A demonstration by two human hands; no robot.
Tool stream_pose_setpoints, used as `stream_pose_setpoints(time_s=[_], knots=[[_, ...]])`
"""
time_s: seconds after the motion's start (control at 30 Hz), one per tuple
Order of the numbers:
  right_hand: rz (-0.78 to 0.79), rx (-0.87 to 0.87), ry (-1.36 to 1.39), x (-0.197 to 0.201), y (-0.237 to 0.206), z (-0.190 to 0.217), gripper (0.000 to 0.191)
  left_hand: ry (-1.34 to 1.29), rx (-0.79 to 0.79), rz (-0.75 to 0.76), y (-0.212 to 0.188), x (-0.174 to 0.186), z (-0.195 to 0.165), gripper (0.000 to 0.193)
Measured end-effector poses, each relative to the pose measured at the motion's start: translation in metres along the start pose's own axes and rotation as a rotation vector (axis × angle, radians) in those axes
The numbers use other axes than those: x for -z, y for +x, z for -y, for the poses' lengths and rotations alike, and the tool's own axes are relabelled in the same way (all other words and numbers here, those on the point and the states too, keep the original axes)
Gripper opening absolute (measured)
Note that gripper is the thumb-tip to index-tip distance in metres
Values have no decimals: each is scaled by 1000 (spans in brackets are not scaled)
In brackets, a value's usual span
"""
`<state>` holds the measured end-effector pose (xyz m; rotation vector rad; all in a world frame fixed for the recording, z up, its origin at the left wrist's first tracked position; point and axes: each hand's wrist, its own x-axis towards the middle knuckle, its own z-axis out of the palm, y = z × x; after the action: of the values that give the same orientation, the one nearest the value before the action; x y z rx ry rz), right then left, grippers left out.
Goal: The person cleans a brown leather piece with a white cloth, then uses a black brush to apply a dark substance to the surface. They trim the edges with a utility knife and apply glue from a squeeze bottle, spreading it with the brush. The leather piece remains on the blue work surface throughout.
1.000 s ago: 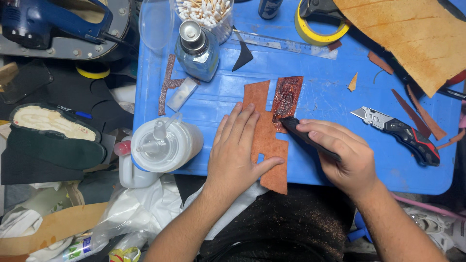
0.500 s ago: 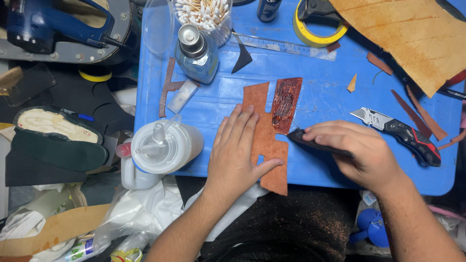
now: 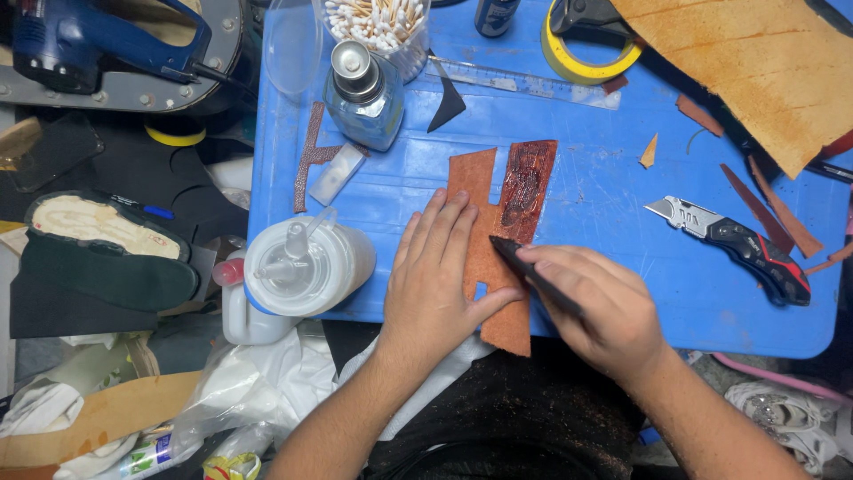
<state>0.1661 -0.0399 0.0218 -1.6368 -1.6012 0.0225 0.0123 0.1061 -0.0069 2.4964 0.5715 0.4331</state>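
Right hand: I am gripping a thin black tool (image 3: 533, 274) in my right hand (image 3: 604, 311), fingers curled tight around its handle, just right of the frame's middle.
Tool tip: it is touching the brown leather piece (image 3: 487, 240) near where the dark glossy strip (image 3: 526, 188) begins.
Left hand: I am pressing my left hand (image 3: 437, 283) flat on the leather, fingers spread and holding nothing, thumb reaching toward the tool.
Leather piece: it is lying at the centre of the blue board (image 3: 604, 196), its lower end hanging past the board's near edge.
Left of my hands: a white squeeze bottle (image 3: 298, 271) is lying at the board's lower left corner.
Upper left of the board: a clear glass bottle (image 3: 362, 89) is standing beside a tub of cotton swabs (image 3: 378, 22).
Right side: a folding utility knife (image 3: 733, 242) is lying well apart from my right hand.
Top of frame: a yellow tape roll (image 3: 586, 53) is sitting next to a large tan hide (image 3: 755, 62) in the upper right.
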Motion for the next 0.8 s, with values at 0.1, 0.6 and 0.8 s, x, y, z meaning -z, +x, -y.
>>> stream_pose_setpoints(time_s=[0.1,0.6,0.8], knots=[[-52,-28,-65,-1,6,2,35,9,13,-20,-2,-1,-3,100],[-94,-55,-200,-9,17,-17,30,19,45,-73,-5,-8,-12,105],[5,-23,-29,-5,4,5,31,53,59,-46,-5,-9,-11,102]])
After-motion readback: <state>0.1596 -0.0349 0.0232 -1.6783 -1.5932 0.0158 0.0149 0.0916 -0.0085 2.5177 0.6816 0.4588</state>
